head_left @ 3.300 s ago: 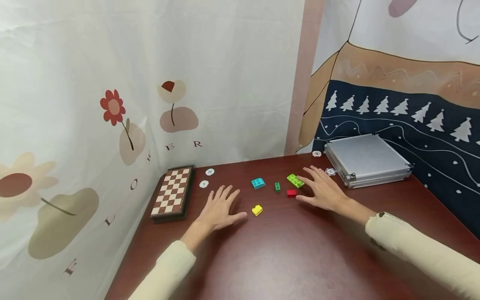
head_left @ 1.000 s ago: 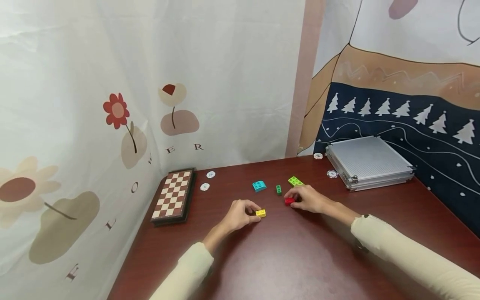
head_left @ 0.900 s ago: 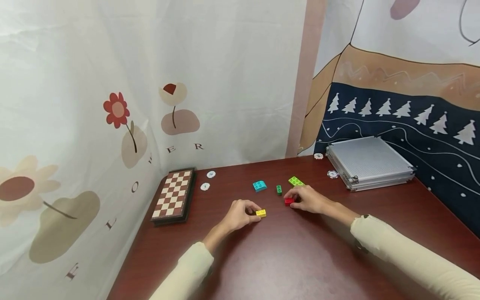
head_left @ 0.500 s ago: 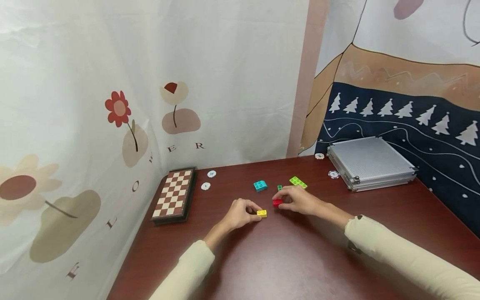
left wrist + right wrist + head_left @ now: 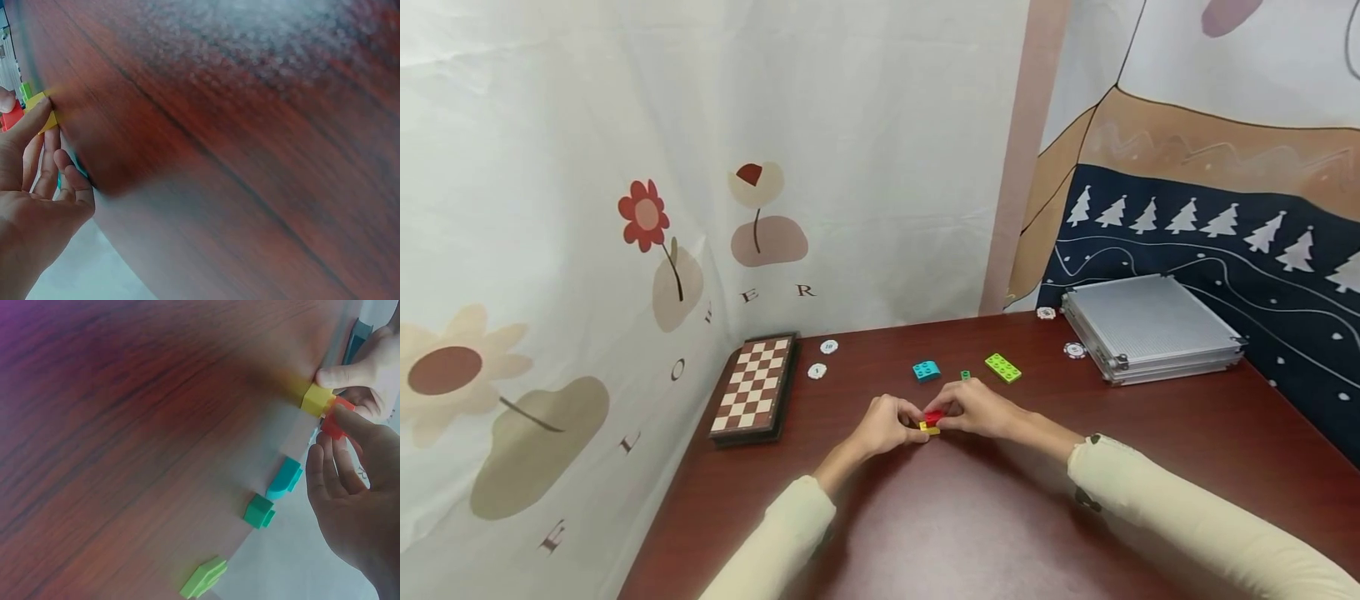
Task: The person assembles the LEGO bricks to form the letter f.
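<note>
While the left fingers (image 5: 51,147) pinch a yellow brick (image 5: 316,399), the right fingers (image 5: 317,475) grip a red brick (image 5: 332,427), partly hiding it.

The left hand (image 5: 883,427) and right hand (image 5: 985,410), earlier spread over the counter (image 5: 917,525), now each pinch a brick: the left the yellow brick (image 5: 931,430), the right the red brick (image 5: 934,417). The red brick has left its spot near the lime brick (image 5: 1003,368) and come to the yellow one's studded top; how firmly they join cannot be made out. The right hand no longer covers part of the lime brick but now partly hides the green brick (image 5: 966,375) in the head view
</note>
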Tool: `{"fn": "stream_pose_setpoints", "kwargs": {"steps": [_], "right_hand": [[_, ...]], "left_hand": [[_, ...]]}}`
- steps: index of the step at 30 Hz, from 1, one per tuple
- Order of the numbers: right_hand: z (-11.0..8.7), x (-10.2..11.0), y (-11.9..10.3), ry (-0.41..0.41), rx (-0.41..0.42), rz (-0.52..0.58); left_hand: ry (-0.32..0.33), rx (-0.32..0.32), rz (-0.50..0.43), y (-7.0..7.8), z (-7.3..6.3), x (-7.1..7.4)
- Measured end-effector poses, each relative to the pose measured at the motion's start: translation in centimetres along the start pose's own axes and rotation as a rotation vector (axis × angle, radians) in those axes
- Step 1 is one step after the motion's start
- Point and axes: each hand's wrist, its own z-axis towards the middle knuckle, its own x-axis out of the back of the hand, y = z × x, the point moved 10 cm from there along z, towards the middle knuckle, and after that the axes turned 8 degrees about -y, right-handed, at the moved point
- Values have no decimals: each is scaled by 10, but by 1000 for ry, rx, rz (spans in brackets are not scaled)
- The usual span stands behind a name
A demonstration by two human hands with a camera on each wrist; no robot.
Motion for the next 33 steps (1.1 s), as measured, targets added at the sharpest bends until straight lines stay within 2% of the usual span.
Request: {"fn": "stream_pose_setpoints", "kwargs": {"steps": [16, 33], "right_hand": [[1, -8, -5, 15, 39, -14], [5, -9, -5, 38, -11, -76]], "left_hand": [[-21, -6, 7, 7, -2, -4], [-20, -34, -3, 6, -1, 1]]}}
